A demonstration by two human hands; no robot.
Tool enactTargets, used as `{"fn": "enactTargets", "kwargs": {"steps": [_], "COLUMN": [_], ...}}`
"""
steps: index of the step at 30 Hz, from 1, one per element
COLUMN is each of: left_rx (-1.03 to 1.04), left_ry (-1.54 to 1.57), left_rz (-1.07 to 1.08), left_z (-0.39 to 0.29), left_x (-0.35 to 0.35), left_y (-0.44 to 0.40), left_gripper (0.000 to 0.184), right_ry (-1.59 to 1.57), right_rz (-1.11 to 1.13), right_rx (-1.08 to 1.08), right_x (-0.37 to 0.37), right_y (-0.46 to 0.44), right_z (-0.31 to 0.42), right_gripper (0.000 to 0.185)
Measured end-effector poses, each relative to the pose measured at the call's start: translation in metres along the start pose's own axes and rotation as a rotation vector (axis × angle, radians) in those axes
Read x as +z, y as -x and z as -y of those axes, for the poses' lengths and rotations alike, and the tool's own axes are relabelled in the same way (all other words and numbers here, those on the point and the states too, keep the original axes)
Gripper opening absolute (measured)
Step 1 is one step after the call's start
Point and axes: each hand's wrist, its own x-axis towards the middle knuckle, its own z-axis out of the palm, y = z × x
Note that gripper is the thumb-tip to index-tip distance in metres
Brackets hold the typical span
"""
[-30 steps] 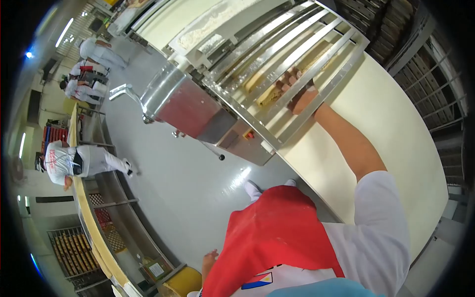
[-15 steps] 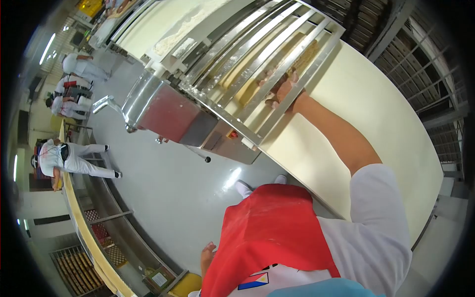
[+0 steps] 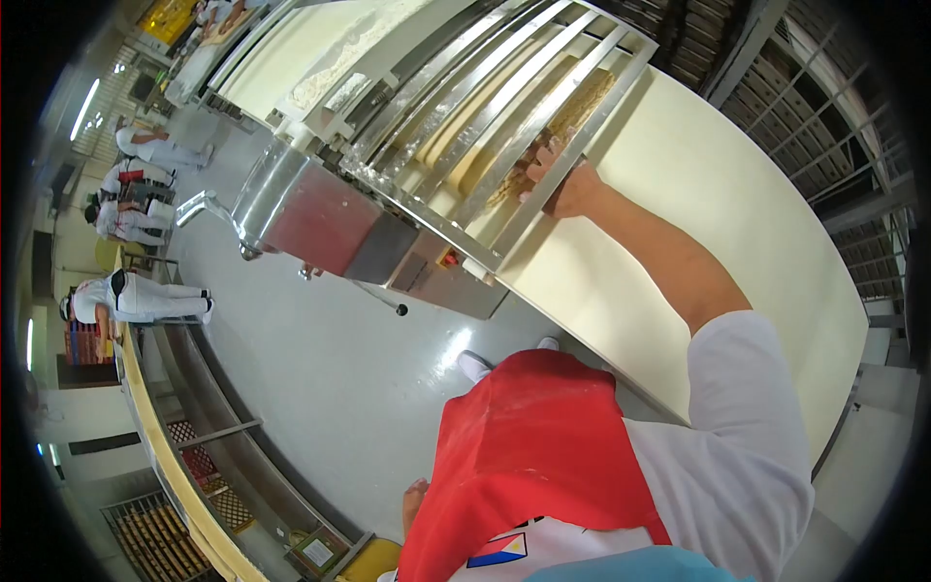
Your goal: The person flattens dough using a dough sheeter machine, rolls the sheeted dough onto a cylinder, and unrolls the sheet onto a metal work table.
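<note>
Dough sheet (image 3: 485,160), twelve o'clock, under barred metal guard (image 3: 621,87). Condition, as judged: midway; flattened, brown crumbly strip (image 3: 584,105) uncovered, not yet clear of guard. Right hand (image 3: 572,184), one o'clock: fingers bent at strip, grip cannot be told. Left hand (image 3: 414,500), seven o'clock: beside red apron (image 3: 533,427), grip cannot be told. Pale belt (image 3: 776,272), three o'clock. Grey floor (image 3: 339,388), eight. Worker (image 3: 150,296), nine.

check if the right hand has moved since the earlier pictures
Yes: against the guard bars, the right hand has drawn back outward, with less of it beneath them.
</note>
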Motion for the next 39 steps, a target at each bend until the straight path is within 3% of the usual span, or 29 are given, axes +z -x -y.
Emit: {"fn": "enactTargets", "kwargs": {"steps": [2,9,14,16,17,21,23,26,28,32,35,39], "left_rx": [0.012,0.030,0.031,0.232,0.231,-0.020,-0.080,0.076,0.021,-0.022,0.242,0.128], "left_ry": [-0.001,0.016,-0.014,-0.065,-0.067,0.201,0.264,-0.076,0.258,0.449,0.007,0.097], "left_rz": [-0.006,-0.031,-0.074,-0.145,-0.145,-0.040,-0.013,0.071,-0.150,-0.121,-0.087,-0.135], "left_z": [0.000,-0.005,-0.003,-0.005,-0.005,-0.036,-0.027,0.006,-0.003,-0.018,-0.002,-0.024], "left_x": [0.002,-0.002,-0.004,-0.001,-0.001,-0.005,-0.008,-0.009,0.005,0.004,-0.003,-0.001], "left_y": [-0.002,-0.008,-0.014,-0.012,-0.011,-0.008,-0.020,-0.052,-0.041,-0.043,-0.053,-0.048], "left_gripper": [0.057,0.057,0.057,0.054,0.054,0.045,0.042,0.044,0.044,0.044,0.045,0.040], "right_ry": [-0.035,-0.007,-0.070,-0.050,-0.040,-0.059,-0.015,-0.058,-0.033,-0.036,-0.014,-0.012], "right_rz": [-0.165,-0.416,-0.317,-0.224,-0.178,-0.169,-0.046,-0.033,-0.009,0.140,0.135,0.144], "right_rx": [-0.101,-0.236,-0.116,-0.065,-0.041,-0.028,-0.006,-0.017,-0.015,0.011,0.016,0.029], "right_x": [0.002,0.006,0.019,0.009,0.009,0.011,0.002,-0.001,-0.006,-0.031,-0.035,-0.037], "right_y": [0.003,0.009,0.017,0.024,0.025,0.027,0.032,0.036,0.038,0.044,0.048,0.053], "right_z": [-0.002,-0.009,-0.011,-0.007,-0.007,-0.010,-0.009,-0.012,-0.012,-0.007,-0.005,-0.006], "right_gripper": [0.044,0.054,0.059,0.059,0.060,0.059,0.059,0.061,0.062,0.068,0.072,0.071]}}
